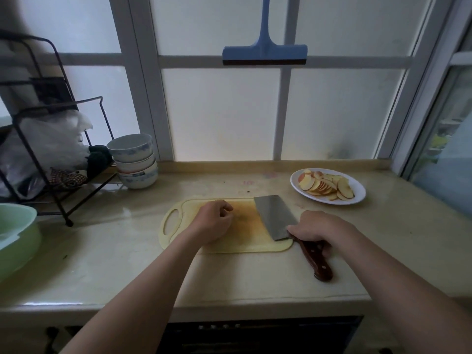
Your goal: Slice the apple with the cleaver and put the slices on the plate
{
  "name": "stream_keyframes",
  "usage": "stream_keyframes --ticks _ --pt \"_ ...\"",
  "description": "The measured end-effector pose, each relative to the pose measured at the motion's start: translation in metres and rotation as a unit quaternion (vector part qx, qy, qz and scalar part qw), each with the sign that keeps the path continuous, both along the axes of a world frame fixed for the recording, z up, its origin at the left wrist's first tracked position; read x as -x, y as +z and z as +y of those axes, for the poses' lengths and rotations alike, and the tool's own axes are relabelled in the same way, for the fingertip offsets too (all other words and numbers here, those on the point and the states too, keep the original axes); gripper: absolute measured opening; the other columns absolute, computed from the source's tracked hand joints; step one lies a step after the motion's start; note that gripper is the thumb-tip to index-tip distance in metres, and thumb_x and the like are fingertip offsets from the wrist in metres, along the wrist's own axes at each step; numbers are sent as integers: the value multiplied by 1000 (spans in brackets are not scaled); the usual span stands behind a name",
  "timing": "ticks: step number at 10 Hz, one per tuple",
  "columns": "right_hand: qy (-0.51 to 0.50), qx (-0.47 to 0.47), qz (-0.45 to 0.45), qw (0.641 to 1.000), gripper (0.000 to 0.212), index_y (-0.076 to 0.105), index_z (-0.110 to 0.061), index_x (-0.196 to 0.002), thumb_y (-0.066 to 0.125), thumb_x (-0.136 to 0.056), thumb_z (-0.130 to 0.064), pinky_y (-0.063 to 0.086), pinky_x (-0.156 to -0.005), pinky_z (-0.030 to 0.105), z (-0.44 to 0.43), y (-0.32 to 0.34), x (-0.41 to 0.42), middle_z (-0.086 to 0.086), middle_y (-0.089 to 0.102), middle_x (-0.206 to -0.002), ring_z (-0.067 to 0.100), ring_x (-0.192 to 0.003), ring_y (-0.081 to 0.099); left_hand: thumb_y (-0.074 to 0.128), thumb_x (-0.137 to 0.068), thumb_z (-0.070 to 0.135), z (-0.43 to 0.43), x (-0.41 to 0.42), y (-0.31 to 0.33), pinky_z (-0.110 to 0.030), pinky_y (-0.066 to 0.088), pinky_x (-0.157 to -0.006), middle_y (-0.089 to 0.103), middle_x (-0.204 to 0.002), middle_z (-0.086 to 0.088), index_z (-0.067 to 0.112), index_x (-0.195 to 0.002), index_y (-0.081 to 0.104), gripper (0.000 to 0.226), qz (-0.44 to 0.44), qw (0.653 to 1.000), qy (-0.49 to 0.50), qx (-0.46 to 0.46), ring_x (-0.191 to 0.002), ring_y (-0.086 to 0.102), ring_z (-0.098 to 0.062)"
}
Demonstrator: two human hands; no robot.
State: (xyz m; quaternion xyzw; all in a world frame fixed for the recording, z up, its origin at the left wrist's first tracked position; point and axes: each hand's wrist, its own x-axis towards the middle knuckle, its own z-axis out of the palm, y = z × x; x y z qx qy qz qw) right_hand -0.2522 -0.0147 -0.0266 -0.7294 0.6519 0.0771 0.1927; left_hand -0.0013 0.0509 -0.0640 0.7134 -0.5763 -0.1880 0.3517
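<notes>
A yellow cutting board [250, 242] lies on the counter with the cleaver [273, 215] flat on its right half, its brown handle [316, 261] sticking off the board toward me. My right hand [316, 227] rests over the top of the handle where it meets the blade, fingers curled round it. My left hand [214, 221] hovers over the board's middle with loosely curled fingers and holds nothing. Several thin apple slices [324, 185] lie piled on a white plate [357, 196] at the back right. No apple is on the board.
A stack of bowls [134, 160] stands back left beside a black wire rack [58, 159] holding bags. A green basin [15, 233] sits at the left edge. A blue squeegee [264, 51] hangs on the window. The counter's front edge is near me.
</notes>
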Motion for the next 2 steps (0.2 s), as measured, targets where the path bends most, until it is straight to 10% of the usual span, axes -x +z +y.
stream_keyframes --ticks 2 --pt "37 59 54 996 45 60 -13 -128 48 -102 -48 53 -84 35 11 16 -9 7 64 -111 26 -95 64 60 -94 23 10 -12 18 -22 48 -64 67 -103 1 18 -119 68 27 23 1000 11 10 -86 64 -14"
